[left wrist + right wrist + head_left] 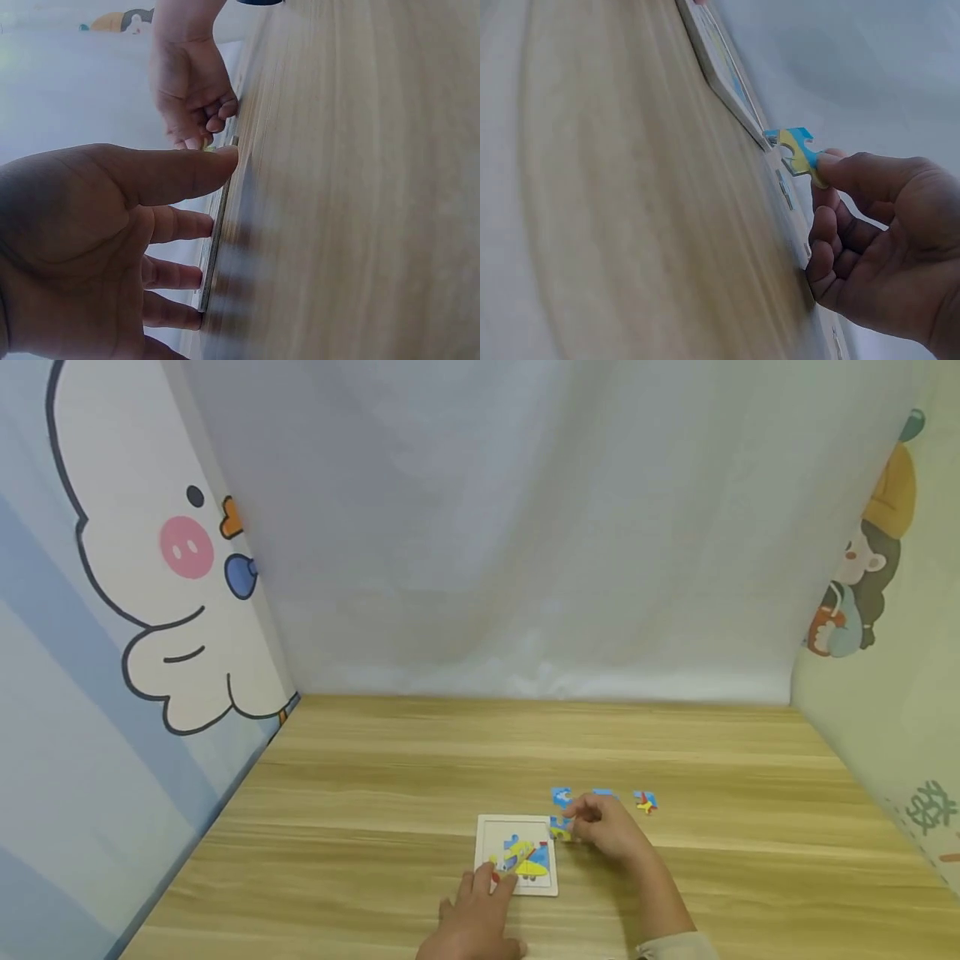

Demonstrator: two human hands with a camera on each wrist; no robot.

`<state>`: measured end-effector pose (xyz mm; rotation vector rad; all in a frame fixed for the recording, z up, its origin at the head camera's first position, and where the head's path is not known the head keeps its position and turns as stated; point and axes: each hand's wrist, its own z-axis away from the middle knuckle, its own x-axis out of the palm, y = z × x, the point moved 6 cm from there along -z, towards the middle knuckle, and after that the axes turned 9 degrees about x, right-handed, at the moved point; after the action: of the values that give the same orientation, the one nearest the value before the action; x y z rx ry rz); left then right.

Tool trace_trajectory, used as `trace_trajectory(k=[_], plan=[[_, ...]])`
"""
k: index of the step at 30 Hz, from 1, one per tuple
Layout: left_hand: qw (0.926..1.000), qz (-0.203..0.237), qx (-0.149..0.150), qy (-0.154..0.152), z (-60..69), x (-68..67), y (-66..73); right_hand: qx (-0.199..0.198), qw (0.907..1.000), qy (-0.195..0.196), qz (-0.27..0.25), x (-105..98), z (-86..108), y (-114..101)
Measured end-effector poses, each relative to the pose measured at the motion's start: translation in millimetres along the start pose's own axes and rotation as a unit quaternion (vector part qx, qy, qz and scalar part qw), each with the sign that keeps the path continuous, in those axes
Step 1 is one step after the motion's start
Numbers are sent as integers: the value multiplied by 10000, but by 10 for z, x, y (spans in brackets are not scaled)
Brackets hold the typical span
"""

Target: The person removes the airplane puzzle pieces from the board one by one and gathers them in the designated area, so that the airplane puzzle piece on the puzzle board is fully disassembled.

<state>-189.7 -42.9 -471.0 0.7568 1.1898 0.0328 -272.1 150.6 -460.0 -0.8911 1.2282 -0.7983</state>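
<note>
A square puzzle tray with a pale wooden rim lies on the table, partly filled with pieces of a yellow airplane picture. My left hand rests on its lower left corner, fingers spread and straight; the left wrist view shows fingertips along the tray's edge. Between thumb and index finger, my right hand pinches a blue and yellow puzzle piece, held tilted at the tray's right rim. In the right wrist view the piece is up beside the tray corner; its other fingers are curled.
Beyond my right hand lie loose puzzle pieces: a blue and white one, a blue one partly hidden by the hand, and one with a red and yellow shape. A grey-white curtain hangs behind the wooden table.
</note>
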Motion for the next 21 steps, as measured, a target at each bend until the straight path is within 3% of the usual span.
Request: trace_trajectory(k=[8, 14, 21], plan=[[10000, 16, -19, 2, 5, -13, 45, 184, 9996, 212, 1, -75, -36, 92], [10000, 81, 10, -1, 15, -24, 49, 471, 9961, 647, 369, -85, -101, 140], [9998, 159, 56, 64, 31, -37, 35, 654, 9903, 900, 837, -23, -120, 135]])
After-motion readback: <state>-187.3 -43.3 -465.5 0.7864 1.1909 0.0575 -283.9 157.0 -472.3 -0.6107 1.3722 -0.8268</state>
